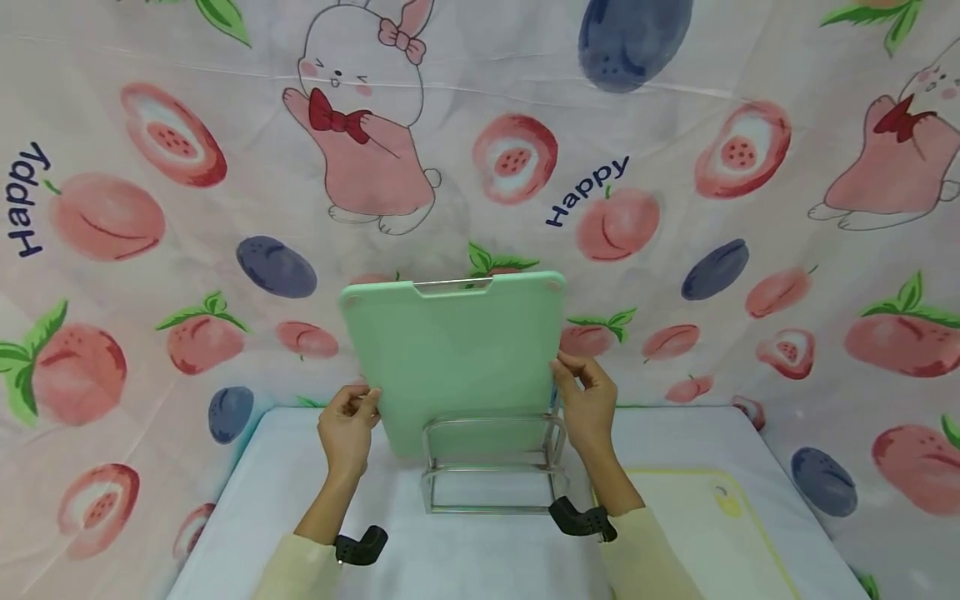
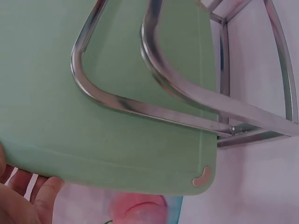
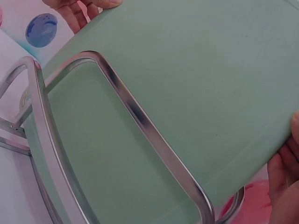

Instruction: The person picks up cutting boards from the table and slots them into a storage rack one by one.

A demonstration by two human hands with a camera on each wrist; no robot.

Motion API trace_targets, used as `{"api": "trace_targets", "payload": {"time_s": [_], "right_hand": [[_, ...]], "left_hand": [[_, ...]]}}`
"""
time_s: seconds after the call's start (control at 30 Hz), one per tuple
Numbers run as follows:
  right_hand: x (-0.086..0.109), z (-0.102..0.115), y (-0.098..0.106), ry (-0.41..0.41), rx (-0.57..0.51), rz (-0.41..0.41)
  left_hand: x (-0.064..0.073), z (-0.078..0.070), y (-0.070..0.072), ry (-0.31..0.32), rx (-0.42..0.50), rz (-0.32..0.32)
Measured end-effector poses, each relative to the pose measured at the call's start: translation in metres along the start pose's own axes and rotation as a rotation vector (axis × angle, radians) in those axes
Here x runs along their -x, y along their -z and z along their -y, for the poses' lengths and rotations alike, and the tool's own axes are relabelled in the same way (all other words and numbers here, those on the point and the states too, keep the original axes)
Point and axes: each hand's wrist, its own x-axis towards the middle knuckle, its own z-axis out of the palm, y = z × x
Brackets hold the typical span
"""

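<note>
A light green cutting board [image 1: 465,358] with a slot handle along its top edge stands nearly upright, tilted slightly. My left hand [image 1: 348,425] pinches its left edge between thumb and fingers. On the opposite side, my right hand [image 1: 590,404] grips the right edge, somewhat higher up. The lower part of the board sits behind the front loops of a silver metal rack [image 1: 491,468]. Up close in the left wrist view, a pink corner pad [image 2: 203,177] shows on the board near the rack bars [image 2: 154,115]. Both hands also appear at the board's edges in the right wrist view.
A white cutting board with a yellow rim [image 1: 690,525] lies flat at the right of the white table [image 1: 285,492], partly behind my right sleeve. A printed cloth [image 1: 450,225] with fruit and rabbits hangs behind. Black wrist mounts [image 1: 362,546] are on both arms.
</note>
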Motion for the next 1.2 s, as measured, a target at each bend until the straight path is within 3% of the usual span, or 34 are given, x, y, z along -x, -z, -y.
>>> {"api": "trace_targets", "payload": {"time_s": [0.13,0.47,0.87,1.07,1.2], "right_hand": [[0.000,-0.005,0.007,0.002,-0.027,-0.005],[-0.008,-0.030,0.022,-0.035,-0.105,-0.050],[-0.007,-0.035,0.038,-0.042,-0.154,-0.078],[-0.010,-0.035,0.039,-0.048,-0.136,-0.067],[-0.008,-0.036,0.040,-0.048,-0.111,-0.071]], "left_hand": [[0.004,0.001,-0.005,-0.020,-0.001,0.009],[-0.006,0.031,-0.016,0.026,0.041,0.026],[-0.001,0.029,-0.029,-0.032,0.021,0.023],[-0.003,0.028,-0.032,-0.021,-0.007,0.018],[-0.005,0.026,-0.033,-0.001,-0.058,0.050]]}}
